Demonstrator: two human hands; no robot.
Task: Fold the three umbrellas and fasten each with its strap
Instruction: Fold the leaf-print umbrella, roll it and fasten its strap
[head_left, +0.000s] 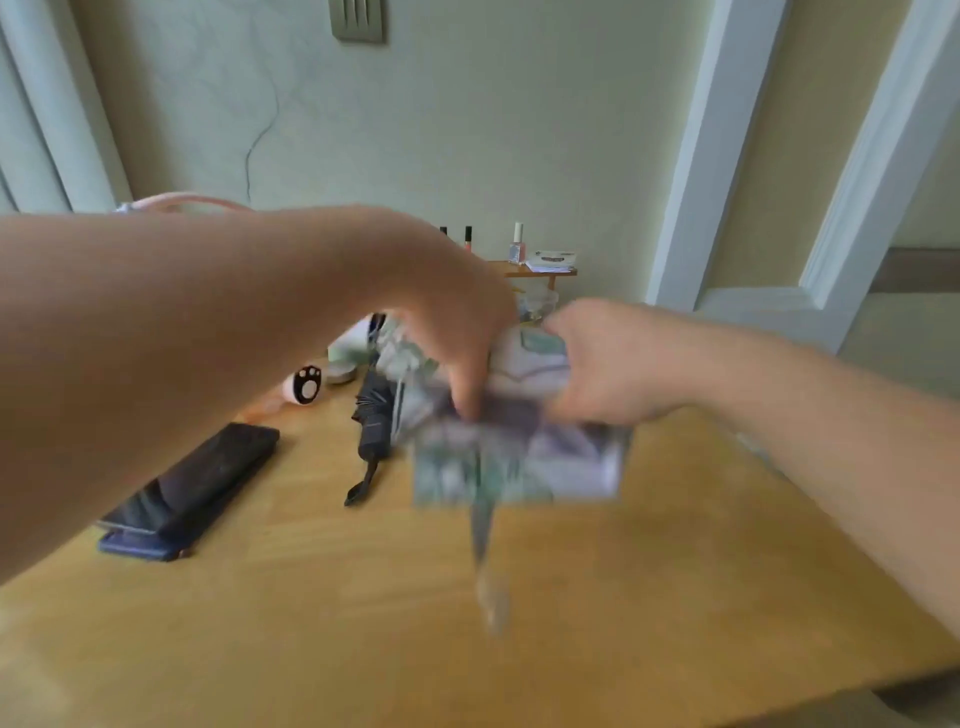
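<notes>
Left hand (447, 338) pinches, right hand (608, 364) grips the blurred patterned umbrella (524, 457) toward the table's (571, 623) far edge: light, floppy, probably slippery cloth, best held round the bundled ribs.

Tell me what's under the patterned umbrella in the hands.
Only bare wooden table shows below the patterned umbrella, with a blurred strap dangling toward it. The black umbrella lies beside, not beneath. The tabletop behind the fabric is hidden.

Soft daylight, motion-blurred hands (530, 364), wide-angle distortion
</notes>
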